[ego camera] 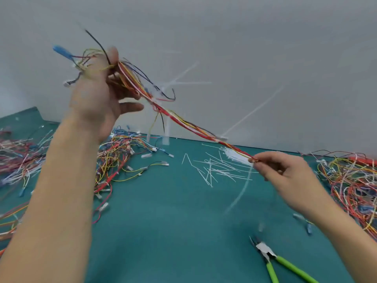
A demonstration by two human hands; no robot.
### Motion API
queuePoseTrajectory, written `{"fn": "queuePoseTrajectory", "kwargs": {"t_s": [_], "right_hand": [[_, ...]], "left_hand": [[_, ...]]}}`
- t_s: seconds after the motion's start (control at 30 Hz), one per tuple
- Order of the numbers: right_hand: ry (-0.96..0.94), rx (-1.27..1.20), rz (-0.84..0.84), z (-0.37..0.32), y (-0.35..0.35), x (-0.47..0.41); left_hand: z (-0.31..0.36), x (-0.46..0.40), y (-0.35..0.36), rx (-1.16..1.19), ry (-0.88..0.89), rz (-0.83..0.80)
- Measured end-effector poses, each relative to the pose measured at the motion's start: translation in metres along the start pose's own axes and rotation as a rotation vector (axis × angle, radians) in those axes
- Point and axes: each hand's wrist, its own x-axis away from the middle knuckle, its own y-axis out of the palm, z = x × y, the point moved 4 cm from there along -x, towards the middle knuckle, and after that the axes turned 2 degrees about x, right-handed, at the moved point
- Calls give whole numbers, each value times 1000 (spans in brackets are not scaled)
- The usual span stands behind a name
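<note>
A bundle of thin red, yellow, white and black wires [183, 121] stretches taut in the air, slanting from upper left down to the right. My left hand [98, 99] is raised high and grips the bundle's upper end, where loose wire ends and a blue connector [61, 51] fan out. My right hand [283, 170] is lower, just above the mat, and pinches the bundle's other end between thumb and fingers. White cable ties [221, 138] wrap the bundle at a few places, their long tails sticking out.
A green mat [173, 221] covers the table, against a grey wall. Tangled wire heaps lie at left [114, 156] and right [350, 180]. Loose white cable ties [216, 168] are scattered mid-mat. Green-handled cutters [273, 260] lie at the front right.
</note>
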Motion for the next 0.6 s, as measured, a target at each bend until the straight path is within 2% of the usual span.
{"fn": "queuePoseTrajectory", "kwargs": {"t_s": [0.13, 0.23, 0.33, 0.43, 0.6], "right_hand": [[89, 131, -308, 11, -25, 20], [185, 182, -389, 13, -38, 40], [204, 148, -479, 7, -44, 57], [164, 112, -588, -13, -36, 64], [51, 4, -940, -56, 7, 82]], "left_hand": [[-16, 14, -5, -474, 133, -107], [-36, 22, -11, -709, 98, -245], [-46, 22, -22, -644, 6, -312], [-50, 22, -29, -457, -80, -323], [-67, 24, -26, -83, -272, -281]]}}
